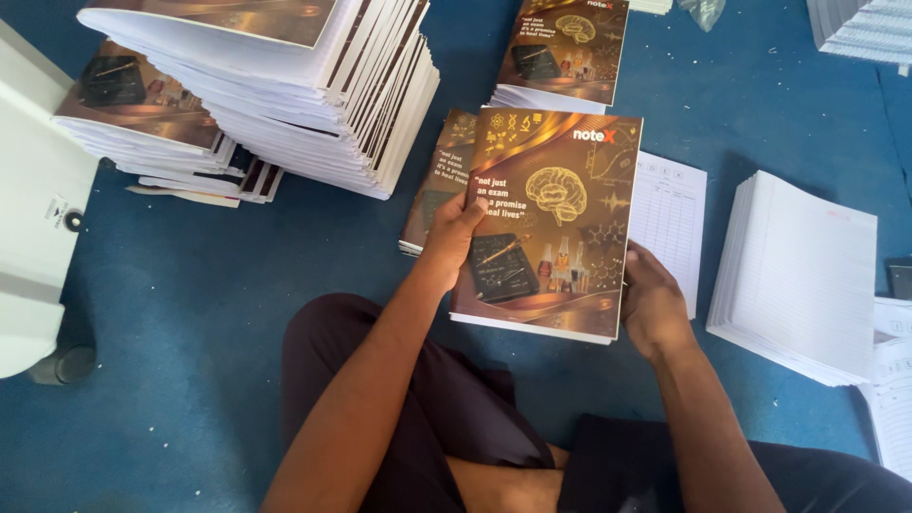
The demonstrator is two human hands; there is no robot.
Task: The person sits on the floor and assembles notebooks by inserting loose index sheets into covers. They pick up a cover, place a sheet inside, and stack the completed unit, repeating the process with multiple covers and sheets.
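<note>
holding a brown notebook (556, 223) above the blue floor (190, 313), your left hand (454, 233) grips its left edge, thumb on the cover, while your right hand (651, 304) clasps its lower right corner. another notebook (432, 180) lies just beneath, a tall leaning stack (304, 85) up left, white page blocks (798, 275) to the right.
</note>
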